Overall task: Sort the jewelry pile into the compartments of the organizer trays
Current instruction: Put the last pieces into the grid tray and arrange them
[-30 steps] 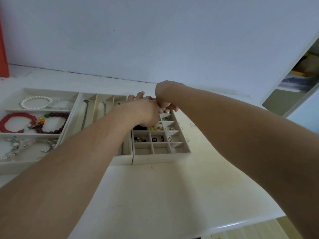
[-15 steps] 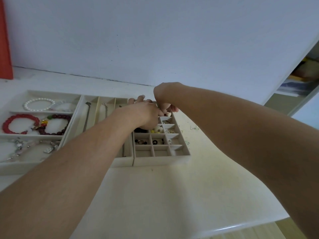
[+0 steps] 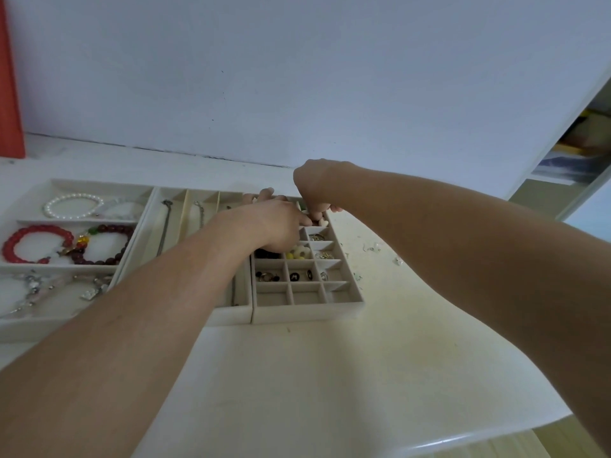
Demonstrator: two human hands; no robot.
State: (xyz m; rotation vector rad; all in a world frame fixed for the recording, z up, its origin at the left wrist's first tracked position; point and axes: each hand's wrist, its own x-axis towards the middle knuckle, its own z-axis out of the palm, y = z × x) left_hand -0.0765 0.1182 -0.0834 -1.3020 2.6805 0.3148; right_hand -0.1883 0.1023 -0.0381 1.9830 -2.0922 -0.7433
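Note:
Three cream organizer trays stand side by side on the white table. The small-cell tray (image 3: 307,307) on the right holds rings, black studs and a white flower piece (image 3: 301,251) in its middle rows. My left hand (image 3: 271,224) and my right hand (image 3: 315,190) meet over its far cells, fingers curled together. A small white heart piece (image 3: 323,222) shows just under my right fingers; whether either hand pinches it is hidden. The left tray (image 3: 66,320) holds a pearl bracelet (image 3: 73,204), a red bead bracelet (image 3: 36,243) and a dark bead bracelet (image 3: 105,243).
The middle tray (image 3: 228,315) has long slots with thin chains (image 3: 164,226). Several tiny clear and silver bits (image 3: 373,248) lie loose on the table right of the trays. A red object (image 3: 10,94) stands against the wall at far left. The table's front edge (image 3: 463,439) curves near me.
Both hands stayed joined over the far cells of the small-cell tray, shifting only slightly. The camera tilted a little, so the trays sit lower in view.

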